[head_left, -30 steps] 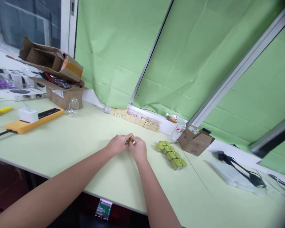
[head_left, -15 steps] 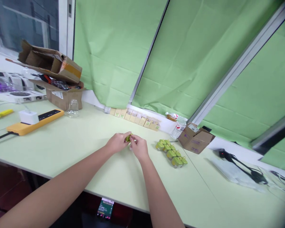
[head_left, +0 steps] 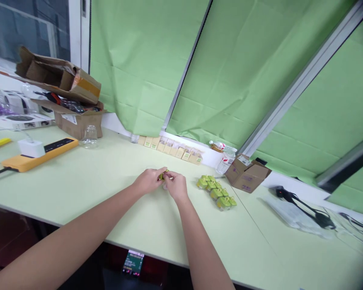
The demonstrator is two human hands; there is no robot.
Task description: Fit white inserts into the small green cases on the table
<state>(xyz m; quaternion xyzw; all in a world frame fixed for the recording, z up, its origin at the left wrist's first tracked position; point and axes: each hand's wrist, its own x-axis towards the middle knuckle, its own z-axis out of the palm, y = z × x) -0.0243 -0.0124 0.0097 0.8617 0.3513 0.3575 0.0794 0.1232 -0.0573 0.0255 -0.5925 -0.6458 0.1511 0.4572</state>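
Over the middle of the pale table (head_left: 133, 231), my left hand (head_left: 148, 181) is closed on a small container with a yellow-green lid (head_left: 161, 176). My right hand (head_left: 176, 186) pinches the same container from the other side, fingertips at its lid. Most of the container is hidden by my fingers; a pale, clear part shows just below. To the right of my hands, several small clear containers with the same green lids and loop tops (head_left: 216, 193) stand in a double row on the table.
Small tan boxes (head_left: 169, 148) line the back edge. Behind the green lids are plastic bottles (head_left: 225, 161) and a cardboard box (head_left: 247, 174). At left lie an orange power strip (head_left: 56, 150), a clear plastic cup (head_left: 90, 137) and opened cartons (head_left: 78, 125). Black cables (head_left: 304, 205) rest on plastic at right.
The view has shifted slightly, so the surroundings sit a little further left and up. Both hands keep their hold on the small container with almost no movement.
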